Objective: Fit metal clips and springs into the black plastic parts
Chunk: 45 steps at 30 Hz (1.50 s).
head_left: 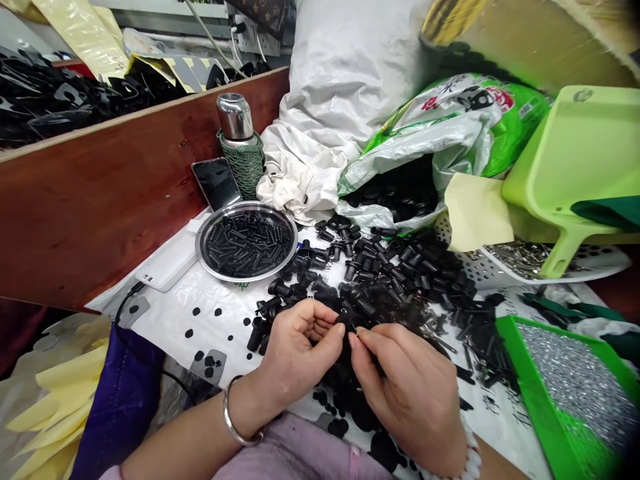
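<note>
My left hand [305,347], with a metal bangle at the wrist, pinches a small black plastic part [346,319] between thumb and fingers. Close against it, my right hand [405,380] has thumb and forefinger pressed together at the same part; anything tiny between those fingertips is too small to name. Beneath and beyond both hands spreads a heap of black plastic fittings [370,260], each a short tube with a wider flange. Behind my left hand stands a round metal plate [202,257] full of black coil springs [250,243].
At the right are a green tray [530,373] of small silvery pieces, a white perforated basket [610,263] and a light-green dustpan [595,153]. An open plastic bag [425,147] holds black parts. A phone [217,183], a steel flask [235,120] and a white power bank [167,267] stand by a wooden board [125,180].
</note>
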Each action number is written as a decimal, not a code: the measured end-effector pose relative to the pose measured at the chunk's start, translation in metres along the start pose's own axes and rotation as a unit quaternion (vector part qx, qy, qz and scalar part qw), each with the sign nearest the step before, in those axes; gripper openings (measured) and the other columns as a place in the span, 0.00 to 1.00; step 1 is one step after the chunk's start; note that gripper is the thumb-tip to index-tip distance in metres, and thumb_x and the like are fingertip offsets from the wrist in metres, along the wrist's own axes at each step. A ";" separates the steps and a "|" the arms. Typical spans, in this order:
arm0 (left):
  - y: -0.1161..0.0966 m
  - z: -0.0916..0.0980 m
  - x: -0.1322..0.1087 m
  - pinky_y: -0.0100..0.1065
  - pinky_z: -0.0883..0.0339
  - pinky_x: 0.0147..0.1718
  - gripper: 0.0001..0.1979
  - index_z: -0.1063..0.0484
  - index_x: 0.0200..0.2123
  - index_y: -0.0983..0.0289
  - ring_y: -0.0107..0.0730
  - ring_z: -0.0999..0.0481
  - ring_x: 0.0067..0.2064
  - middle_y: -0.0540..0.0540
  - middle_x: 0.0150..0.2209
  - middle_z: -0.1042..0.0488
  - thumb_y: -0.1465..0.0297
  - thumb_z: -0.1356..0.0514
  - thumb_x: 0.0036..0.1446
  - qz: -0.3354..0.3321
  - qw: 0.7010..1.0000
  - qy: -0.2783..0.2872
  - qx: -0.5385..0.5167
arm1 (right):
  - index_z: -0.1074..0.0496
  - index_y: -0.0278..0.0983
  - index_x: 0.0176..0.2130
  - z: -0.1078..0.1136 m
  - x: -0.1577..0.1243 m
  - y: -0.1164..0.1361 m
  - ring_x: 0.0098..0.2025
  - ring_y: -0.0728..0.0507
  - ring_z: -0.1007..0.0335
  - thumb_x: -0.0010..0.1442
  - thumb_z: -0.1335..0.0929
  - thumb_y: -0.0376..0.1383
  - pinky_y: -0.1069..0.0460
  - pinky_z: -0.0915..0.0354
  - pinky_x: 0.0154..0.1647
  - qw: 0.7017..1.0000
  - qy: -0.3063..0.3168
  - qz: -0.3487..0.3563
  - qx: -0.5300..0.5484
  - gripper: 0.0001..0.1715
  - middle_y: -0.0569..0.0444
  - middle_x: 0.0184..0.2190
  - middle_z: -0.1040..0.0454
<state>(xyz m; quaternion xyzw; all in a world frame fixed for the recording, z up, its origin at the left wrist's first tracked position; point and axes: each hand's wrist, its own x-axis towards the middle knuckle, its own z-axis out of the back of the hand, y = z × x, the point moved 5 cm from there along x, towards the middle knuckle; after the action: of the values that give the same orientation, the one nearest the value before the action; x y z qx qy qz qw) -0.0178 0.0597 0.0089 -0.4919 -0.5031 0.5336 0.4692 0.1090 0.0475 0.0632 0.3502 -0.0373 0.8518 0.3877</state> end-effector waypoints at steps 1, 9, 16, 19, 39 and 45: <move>0.000 -0.001 0.000 0.24 0.34 0.24 0.05 0.32 0.29 0.66 0.22 0.31 0.23 0.49 0.23 0.30 0.71 0.40 0.50 -0.001 1.000 -0.002 -0.001 | 0.32 0.33 0.33 0.002 -0.001 0.001 0.25 0.47 0.33 0.57 0.34 0.29 0.52 0.38 0.27 1.000 -0.009 0.004 -0.007 0.00 0.51 0.24 0.28; 0.001 -0.003 0.001 0.24 0.35 0.25 0.06 0.32 0.30 0.67 0.22 0.32 0.24 0.49 0.23 0.31 0.70 0.39 0.50 0.021 1.000 0.003 -0.020 | 0.32 0.35 0.35 0.007 -0.003 -0.003 0.26 0.47 0.33 0.56 0.33 0.29 0.52 0.37 0.27 1.000 -0.005 -0.003 0.027 0.03 0.51 0.25 0.28; 0.001 -0.007 0.001 0.24 0.35 0.26 0.12 0.31 0.38 0.67 0.22 0.31 0.25 0.48 0.25 0.32 0.71 0.38 0.49 0.074 0.993 0.042 -0.079 | 0.32 0.36 0.33 0.004 0.003 -0.014 0.25 0.49 0.34 0.57 0.34 0.30 0.54 0.38 0.25 0.992 0.017 -0.057 0.114 0.02 0.53 0.26 0.30; 0.002 -0.011 0.001 0.23 0.36 0.25 0.19 0.32 0.46 0.66 0.21 0.32 0.25 0.49 0.27 0.32 0.73 0.40 0.49 0.069 0.992 0.066 -0.079 | 0.32 0.35 0.32 0.003 0.004 -0.017 0.25 0.50 0.34 0.57 0.35 0.30 0.55 0.38 0.25 0.991 0.024 -0.063 0.117 0.02 0.53 0.26 0.30; -0.013 -0.011 -0.010 0.33 0.32 0.38 0.15 0.33 0.49 0.64 0.33 0.27 0.36 0.57 0.37 0.25 0.75 0.48 0.58 -0.267 0.924 -0.015 0.274 | 0.32 0.35 0.29 -0.010 0.005 -0.013 0.23 0.49 0.37 0.61 0.40 0.28 0.54 0.40 0.25 0.999 0.035 -0.018 -0.004 0.12 0.52 0.23 0.32; -0.016 -0.011 -0.011 0.34 0.32 0.41 0.16 0.34 0.49 0.64 0.34 0.27 0.40 0.58 0.39 0.25 0.78 0.48 0.57 -0.312 0.903 -0.035 0.292 | 0.33 0.34 0.29 -0.011 0.005 -0.014 0.24 0.48 0.37 0.60 0.39 0.28 0.54 0.39 0.25 0.998 0.035 -0.025 0.050 0.10 0.53 0.23 0.33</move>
<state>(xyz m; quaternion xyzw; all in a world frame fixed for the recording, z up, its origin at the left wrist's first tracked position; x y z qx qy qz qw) -0.0061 0.0502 0.0257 -0.1317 -0.4685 0.5002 0.7162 0.1101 0.0643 0.0555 0.3395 0.0275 0.8547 0.3918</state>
